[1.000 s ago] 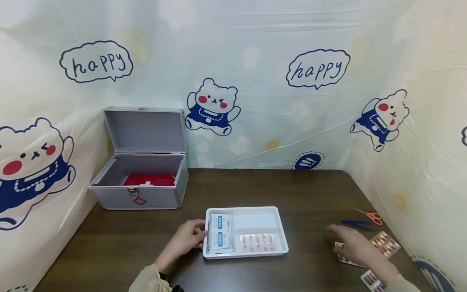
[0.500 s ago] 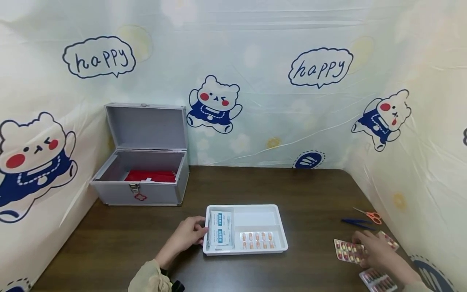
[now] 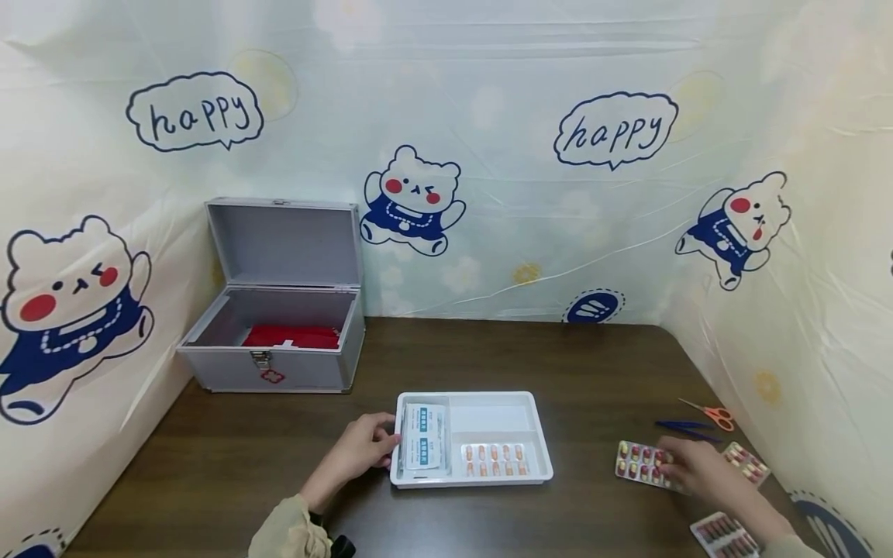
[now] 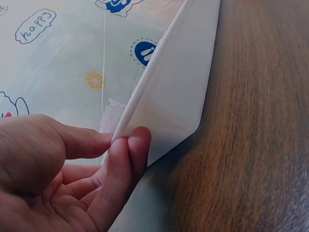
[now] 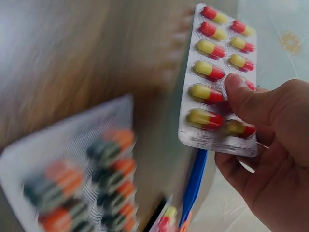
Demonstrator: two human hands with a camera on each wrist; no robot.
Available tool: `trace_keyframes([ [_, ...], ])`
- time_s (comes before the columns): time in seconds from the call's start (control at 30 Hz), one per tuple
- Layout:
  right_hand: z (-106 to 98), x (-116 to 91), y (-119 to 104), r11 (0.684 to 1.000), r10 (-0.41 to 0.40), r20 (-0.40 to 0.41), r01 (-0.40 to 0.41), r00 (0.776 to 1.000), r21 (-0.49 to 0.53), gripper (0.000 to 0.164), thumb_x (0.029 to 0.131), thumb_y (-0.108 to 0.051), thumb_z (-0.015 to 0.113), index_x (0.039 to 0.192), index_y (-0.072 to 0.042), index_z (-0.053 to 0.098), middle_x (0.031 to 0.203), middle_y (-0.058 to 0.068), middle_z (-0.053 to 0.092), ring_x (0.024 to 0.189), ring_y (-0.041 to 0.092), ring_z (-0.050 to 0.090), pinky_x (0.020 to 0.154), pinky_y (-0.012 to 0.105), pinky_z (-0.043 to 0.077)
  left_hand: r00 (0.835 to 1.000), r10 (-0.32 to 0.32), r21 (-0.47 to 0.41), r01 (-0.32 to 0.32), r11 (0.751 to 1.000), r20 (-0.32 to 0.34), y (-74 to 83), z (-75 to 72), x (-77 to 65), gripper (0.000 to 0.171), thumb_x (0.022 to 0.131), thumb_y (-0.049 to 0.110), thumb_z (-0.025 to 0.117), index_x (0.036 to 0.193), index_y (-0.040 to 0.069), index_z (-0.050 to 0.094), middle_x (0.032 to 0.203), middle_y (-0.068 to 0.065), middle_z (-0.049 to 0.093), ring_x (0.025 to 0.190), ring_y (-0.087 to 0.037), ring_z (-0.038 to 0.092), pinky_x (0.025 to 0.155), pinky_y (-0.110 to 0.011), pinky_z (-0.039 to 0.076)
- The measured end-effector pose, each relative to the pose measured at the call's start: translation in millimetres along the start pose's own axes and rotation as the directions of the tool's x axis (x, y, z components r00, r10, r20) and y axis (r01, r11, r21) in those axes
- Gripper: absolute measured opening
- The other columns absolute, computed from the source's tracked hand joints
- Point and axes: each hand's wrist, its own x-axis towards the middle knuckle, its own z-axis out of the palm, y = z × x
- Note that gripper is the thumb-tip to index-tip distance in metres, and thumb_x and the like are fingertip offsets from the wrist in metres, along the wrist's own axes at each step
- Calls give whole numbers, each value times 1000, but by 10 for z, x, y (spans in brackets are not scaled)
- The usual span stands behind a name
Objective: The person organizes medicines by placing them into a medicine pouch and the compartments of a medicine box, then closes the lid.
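Observation:
My left hand (image 3: 361, 445) pinches the left rim of a white divided tray (image 3: 490, 412), thumb on top and fingers outside the wall in the left wrist view. In the tray's left compartment lie white packets with blue labels (image 3: 422, 438); a blister pack of orange capsules (image 3: 495, 460) sits at front right. At the right, my right hand (image 3: 706, 474) grips a blister pack of red and yellow capsules (image 5: 206, 104), thumb across its face. A second red and yellow pack (image 3: 748, 465) lies beyond that hand, and a green and orange capsule pack (image 5: 67, 169) lies nearer the front.
Orange-handled scissors (image 3: 717, 417) and blue tweezers (image 3: 687, 428) lie at the right side of the brown table (image 3: 502, 356). A grey first-aid case (image 3: 307, 373) stands with its lid up at back left, something red (image 3: 300, 336) inside. A printed curtain surrounds the table.
My right hand reached over the packs, took hold of a red and yellow blister pack, and has shifted it left towards the tray. My left hand stays on the tray rim.

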Motion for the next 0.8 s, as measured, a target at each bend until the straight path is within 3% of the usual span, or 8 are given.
trace_keyframes([
  [0.1,-29,56,-103,997,-1,8,0,1000,78,11,88,-9,72,98,-4,69,69,-13,61,59,-8,43,51,22,38,1000,-2,-2,2,1000,0,-8,-5,-5,44,93,9,68,133,-4,56,76,-6,64,59,-14,60,58,-29,55],
  [0.23,-7,147,-294,988,6,-22,-2,1000,152,17,90,-11,70,104,0,71,72,-11,66,60,-7,47,53,22,40,1000,9,-9,-9,1000,-1,-17,1,-1,43,93,8,68,133,-4,57,76,-6,64,59,-14,60,58,-28,55],
  [0.4,94,303,-577,964,32,12,-34,999,264,28,91,-15,70,111,4,70,78,-6,70,64,-5,53,58,21,45,1000,20,-10,-20,1000,-4,-29,8,1,42,93,7,67,132,-5,57,75,-6,64,58,-14,60,57,-28,55],
  [0.67,249,578,-912,929,-17,59,-6,998,369,27,95,-20,66,117,-4,70,89,-4,70,73,-3,54,63,20,46,1000,27,-12,-27,1000,-2,-34,11,-6,42,93,7,67,131,-5,57,75,-6,63,58,-13,59,56,-27,54],
  [0.8,297,675,-1038,924,-68,32,51,997,378,23,96,-18,66,117,-9,67,99,-1,70,81,-1,55,67,21,45,1000,21,-5,-21,1000,-3,-29,7,-14,43,93,9,68,132,-4,57,75,-5,63,58,-14,59,57,-28,54],
])
